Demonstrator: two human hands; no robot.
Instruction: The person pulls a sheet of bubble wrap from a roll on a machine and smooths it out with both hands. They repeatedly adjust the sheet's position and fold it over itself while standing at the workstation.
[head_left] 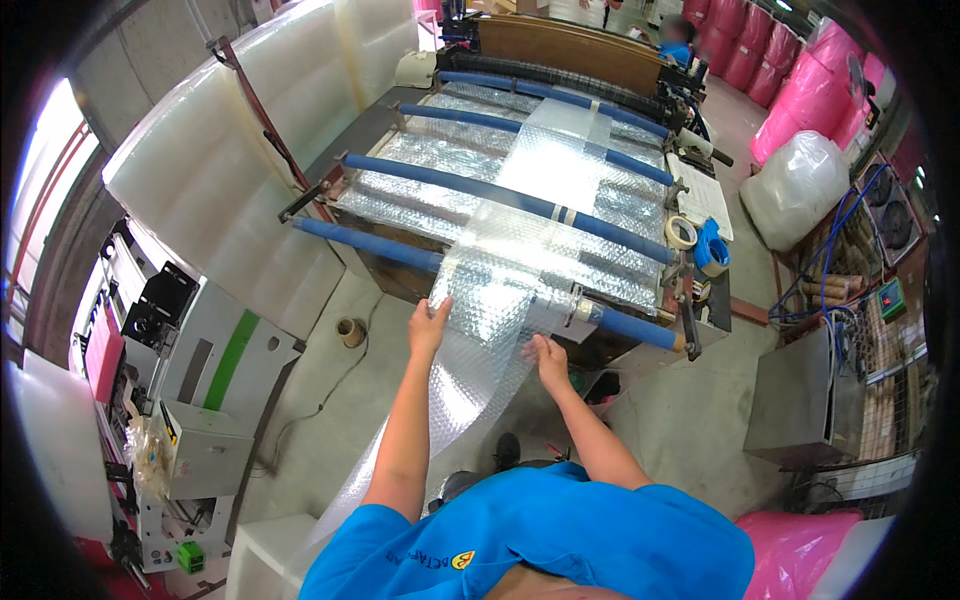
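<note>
the step in hand looks like feeding or drawing the bubble wrap [520,250] over the nearest blue roller [620,325] at the front of the machine [380,255]. the wrap runs as a clear strip across the row of blue rollers, drops over that front roller, and hangs down toward the floor [690,410] between the person's arms.

the left hand [430,322] lies on the strip's left edge just below the roller, fingers close together and pointing up along the film; whether the thumb pinches the edge from behind i cannot tell. the right hand [548,357] presses flat on the right part of the strip, a little lower, fingers together and laid on the wrap, not clamped round it as far as can be seen.

both forearms reach forward and up from the blue shirt [560,540], elbows bent and apart, left arm nearly straight up the picture, right arm slanting in from the right.

as a judgement, the next move calls for an even pull with both hands, so the strip stays square on the rollers and does not skew or crease.
</note>
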